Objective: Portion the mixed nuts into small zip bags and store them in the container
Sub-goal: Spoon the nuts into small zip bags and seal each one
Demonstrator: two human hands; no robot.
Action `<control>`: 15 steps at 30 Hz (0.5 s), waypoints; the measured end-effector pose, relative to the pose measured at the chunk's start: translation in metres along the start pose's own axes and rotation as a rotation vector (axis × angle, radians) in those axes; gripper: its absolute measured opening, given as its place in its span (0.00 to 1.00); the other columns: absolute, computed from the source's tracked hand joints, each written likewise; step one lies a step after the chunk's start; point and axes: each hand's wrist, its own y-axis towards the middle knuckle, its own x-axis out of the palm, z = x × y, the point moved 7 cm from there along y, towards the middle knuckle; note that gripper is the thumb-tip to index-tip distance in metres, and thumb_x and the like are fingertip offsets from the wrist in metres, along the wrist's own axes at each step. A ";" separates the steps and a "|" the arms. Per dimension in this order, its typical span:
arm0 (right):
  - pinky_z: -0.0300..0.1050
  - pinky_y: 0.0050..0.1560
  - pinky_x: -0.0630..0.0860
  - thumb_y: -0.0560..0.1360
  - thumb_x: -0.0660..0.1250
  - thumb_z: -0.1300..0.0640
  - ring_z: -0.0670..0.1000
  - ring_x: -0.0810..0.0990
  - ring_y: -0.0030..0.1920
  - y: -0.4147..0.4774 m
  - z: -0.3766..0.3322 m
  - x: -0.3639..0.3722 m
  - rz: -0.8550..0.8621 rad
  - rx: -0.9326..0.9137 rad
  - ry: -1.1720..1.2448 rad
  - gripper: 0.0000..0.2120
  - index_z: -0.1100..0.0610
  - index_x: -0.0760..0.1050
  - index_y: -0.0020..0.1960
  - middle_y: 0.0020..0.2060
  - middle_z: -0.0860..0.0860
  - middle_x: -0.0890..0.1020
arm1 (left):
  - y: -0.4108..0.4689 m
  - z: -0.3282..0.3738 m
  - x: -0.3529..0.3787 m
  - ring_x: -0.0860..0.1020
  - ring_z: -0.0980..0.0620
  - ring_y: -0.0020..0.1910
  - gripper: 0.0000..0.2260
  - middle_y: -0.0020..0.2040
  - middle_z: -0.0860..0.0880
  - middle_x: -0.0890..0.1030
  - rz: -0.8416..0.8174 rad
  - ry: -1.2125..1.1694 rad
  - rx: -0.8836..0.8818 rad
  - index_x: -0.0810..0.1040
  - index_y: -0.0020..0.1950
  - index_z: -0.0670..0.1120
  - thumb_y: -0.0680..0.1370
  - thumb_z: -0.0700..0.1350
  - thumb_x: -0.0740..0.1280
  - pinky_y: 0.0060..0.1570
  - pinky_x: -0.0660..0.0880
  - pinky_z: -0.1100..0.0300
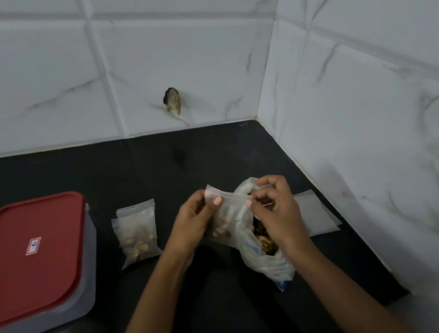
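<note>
I hold a small zip bag (230, 216) with nuts in its bottom, above the black counter (156, 170). My left hand (195, 221) pinches the left end of its top strip and my right hand (274, 206) pinches the right end. Behind and under that bag lies the big clear bag of mixed nuts (266, 256), its mouth open. Two filled small zip bags (137, 232) lie stacked to the left. A clear container with a red lid (27, 263) stands at the far left, lid on.
Empty small zip bags (316, 211) lie flat to the right of my hands, near the tiled side wall (380, 142). The tiled back wall has a dark chipped hole (173, 100). The counter ends in the corner at the back right.
</note>
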 end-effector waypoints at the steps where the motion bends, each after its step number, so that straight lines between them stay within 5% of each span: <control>1: 0.26 0.37 0.72 0.71 0.66 0.69 0.37 0.76 0.35 0.000 0.000 0.002 -0.005 0.000 0.017 0.14 0.57 0.70 0.53 0.37 0.46 0.78 | -0.001 -0.001 -0.001 0.80 0.55 0.39 0.05 0.42 0.50 0.80 0.004 -0.005 0.002 0.77 0.48 0.45 0.77 0.45 0.64 0.33 0.76 0.62; 6: 0.30 0.38 0.73 0.72 0.64 0.70 0.41 0.75 0.36 0.003 -0.001 0.012 -0.050 0.015 0.100 0.16 0.54 0.69 0.54 0.37 0.49 0.77 | -0.006 -0.001 -0.003 0.78 0.50 0.44 0.05 0.44 0.47 0.80 0.085 -0.036 0.041 0.77 0.48 0.44 0.77 0.45 0.65 0.42 0.77 0.51; 12: 0.48 0.51 0.77 0.72 0.68 0.65 0.51 0.79 0.46 0.006 0.003 0.030 -0.149 0.116 0.229 0.16 0.52 0.70 0.56 0.43 0.53 0.79 | -0.013 0.006 -0.007 0.79 0.55 0.41 0.03 0.41 0.49 0.80 0.157 -0.052 0.093 0.77 0.45 0.46 0.77 0.43 0.64 0.37 0.75 0.60; 15: 0.49 0.50 0.77 0.71 0.69 0.66 0.51 0.79 0.45 0.009 0.003 0.036 -0.155 0.111 0.240 0.16 0.49 0.71 0.52 0.40 0.51 0.78 | -0.015 0.005 -0.011 0.79 0.53 0.42 0.03 0.42 0.49 0.80 0.159 -0.065 0.077 0.76 0.45 0.47 0.77 0.44 0.65 0.39 0.75 0.58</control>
